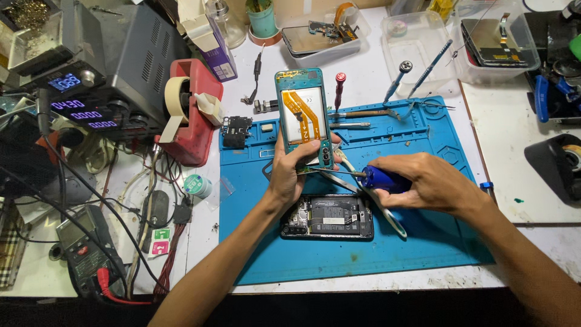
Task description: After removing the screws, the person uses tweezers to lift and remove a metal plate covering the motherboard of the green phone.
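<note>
Currently left hand [289,172] grips an opened phone [302,115] upright; right hand [423,181] holds a blue screwdriver [378,179] against its lower end. Beyond both hands, clear trays [417,45] hold phone parts [496,45].

Under the hands [357,175] lies a matt blue rubbery repair mat [423,242]; the screwdriver [375,179] has a glossy blue plastic handle and a thin metal shaft.

Crowded repair desk under bright overhead light.
A white, stained desk [514,139] carries a blue work mat [423,242], with a dark power supply [115,66] sitting far left.
</note>
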